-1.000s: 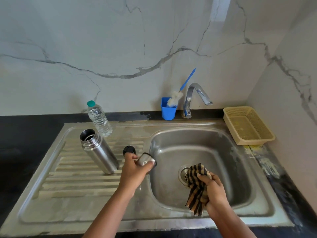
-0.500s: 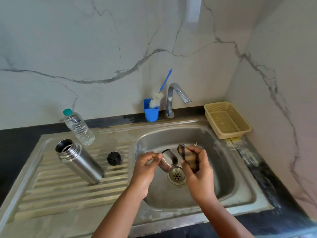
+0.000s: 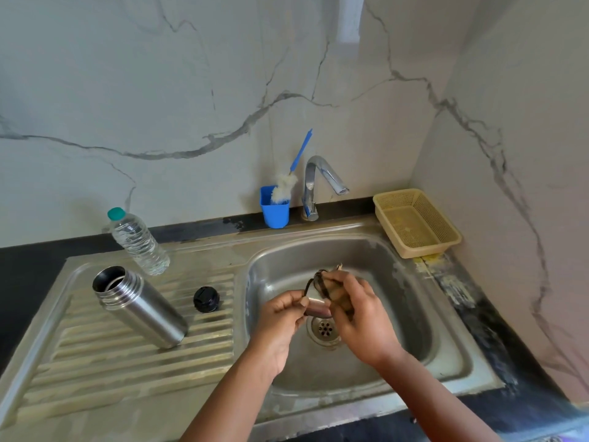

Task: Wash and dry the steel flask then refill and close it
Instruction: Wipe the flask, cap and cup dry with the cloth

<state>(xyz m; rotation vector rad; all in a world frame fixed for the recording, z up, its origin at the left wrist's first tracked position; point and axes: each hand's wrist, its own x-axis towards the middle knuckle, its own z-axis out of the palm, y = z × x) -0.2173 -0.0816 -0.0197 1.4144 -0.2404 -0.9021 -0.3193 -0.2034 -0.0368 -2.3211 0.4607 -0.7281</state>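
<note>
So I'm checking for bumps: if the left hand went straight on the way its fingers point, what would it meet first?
Probably the right hand with the checked cloth, just past the steel cup the left hand pinches; depth is unclear.

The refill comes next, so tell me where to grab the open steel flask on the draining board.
Grip the steel flask round its smooth cylindrical body, below the threaded neck, coming from the right side. It stands upright with its mouth open, so a side grasp keeps it level; the clear plastic water bottle crowds the space behind it.

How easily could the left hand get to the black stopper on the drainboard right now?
Probably yes, once freed: the left hand grips the steel cup, but the black stopper lies uncovered beside it.
</note>
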